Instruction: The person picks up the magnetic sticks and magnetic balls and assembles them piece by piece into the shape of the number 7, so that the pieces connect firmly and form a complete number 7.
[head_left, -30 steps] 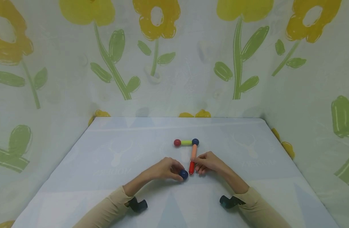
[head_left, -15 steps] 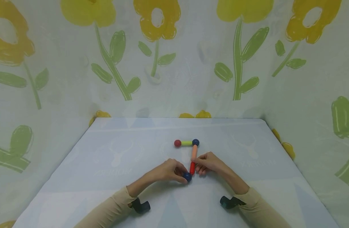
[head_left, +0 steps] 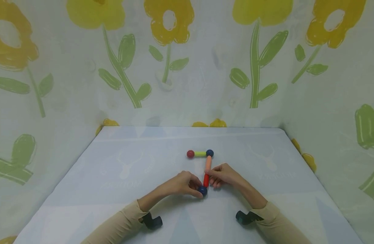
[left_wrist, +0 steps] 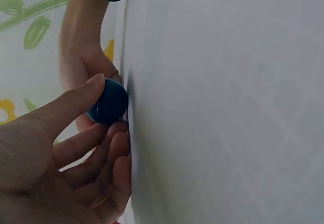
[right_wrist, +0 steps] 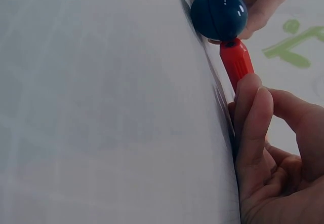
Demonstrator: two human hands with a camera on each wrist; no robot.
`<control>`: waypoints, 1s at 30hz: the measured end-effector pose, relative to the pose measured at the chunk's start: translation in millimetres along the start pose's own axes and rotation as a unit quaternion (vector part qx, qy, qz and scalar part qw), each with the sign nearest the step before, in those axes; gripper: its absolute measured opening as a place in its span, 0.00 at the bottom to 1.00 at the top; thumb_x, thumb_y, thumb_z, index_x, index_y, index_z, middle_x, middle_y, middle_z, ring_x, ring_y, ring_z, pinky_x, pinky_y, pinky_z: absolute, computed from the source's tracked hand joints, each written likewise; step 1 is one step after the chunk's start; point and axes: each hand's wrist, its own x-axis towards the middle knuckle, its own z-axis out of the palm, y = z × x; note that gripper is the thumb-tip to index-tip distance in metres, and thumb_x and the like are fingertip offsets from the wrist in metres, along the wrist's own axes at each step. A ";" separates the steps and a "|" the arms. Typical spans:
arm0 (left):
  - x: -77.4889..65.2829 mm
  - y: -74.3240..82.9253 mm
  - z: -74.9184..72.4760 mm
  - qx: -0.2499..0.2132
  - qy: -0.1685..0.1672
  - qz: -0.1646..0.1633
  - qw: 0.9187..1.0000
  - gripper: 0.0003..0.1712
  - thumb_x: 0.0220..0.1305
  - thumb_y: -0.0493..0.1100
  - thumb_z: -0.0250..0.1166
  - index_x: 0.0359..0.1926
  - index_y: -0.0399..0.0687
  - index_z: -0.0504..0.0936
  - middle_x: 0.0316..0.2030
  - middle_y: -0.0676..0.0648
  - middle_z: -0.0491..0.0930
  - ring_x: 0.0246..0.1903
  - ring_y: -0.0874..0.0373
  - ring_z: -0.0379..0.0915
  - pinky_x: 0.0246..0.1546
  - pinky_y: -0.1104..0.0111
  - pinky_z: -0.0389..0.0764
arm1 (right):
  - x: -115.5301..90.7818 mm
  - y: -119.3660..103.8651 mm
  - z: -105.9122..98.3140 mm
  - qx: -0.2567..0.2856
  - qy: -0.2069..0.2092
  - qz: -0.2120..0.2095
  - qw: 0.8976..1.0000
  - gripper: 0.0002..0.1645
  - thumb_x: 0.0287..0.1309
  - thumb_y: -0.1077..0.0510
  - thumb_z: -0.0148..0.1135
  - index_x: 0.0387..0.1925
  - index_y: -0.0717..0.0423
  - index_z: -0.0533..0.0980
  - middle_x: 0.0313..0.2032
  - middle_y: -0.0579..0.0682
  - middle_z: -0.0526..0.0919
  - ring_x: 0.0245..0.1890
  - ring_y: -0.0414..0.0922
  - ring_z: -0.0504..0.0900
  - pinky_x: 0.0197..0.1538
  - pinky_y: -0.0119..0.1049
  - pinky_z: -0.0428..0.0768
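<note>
My left hand (head_left: 184, 183) pinches a dark blue ball (head_left: 202, 190) between thumb and fingers, low on the table. The ball sits at the near end of a red rod (right_wrist: 236, 61); in the right wrist view the two appear to touch. My right hand (head_left: 224, 174) pinches the rods around where the red one meets an orange rod (head_left: 208, 162). Past the orange rod's far end lies a second blue ball (head_left: 209, 153). From there a yellow-green rod (head_left: 200, 154) runs left to a red ball (head_left: 190, 154).
The pieces lie on a white, faintly patterned tabletop (head_left: 129, 145). A wall (head_left: 205, 67) with printed yellow flowers rises behind the table and along both sides. Each wrist wears a small dark camera (head_left: 153, 222) at the sleeve cuff.
My left hand has moved right and slightly nearer with the blue ball, bringing it to the red rod's near end. The right hand has kept its hold nearly still.
</note>
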 end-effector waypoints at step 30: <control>0.2 2.8 1.4 0.004 0.009 0.005 1.000 0.17 0.53 0.51 0.75 0.42 0.48 0.88 0.24 0.60 0.82 0.24 0.70 0.73 0.30 0.77 0.78 | -0.2 -0.8 0.5 -0.011 0.009 0.009 1.000 0.26 0.62 0.41 0.62 0.40 0.63 0.82 0.20 0.47 0.83 0.18 0.37 0.81 0.25 0.26 0.79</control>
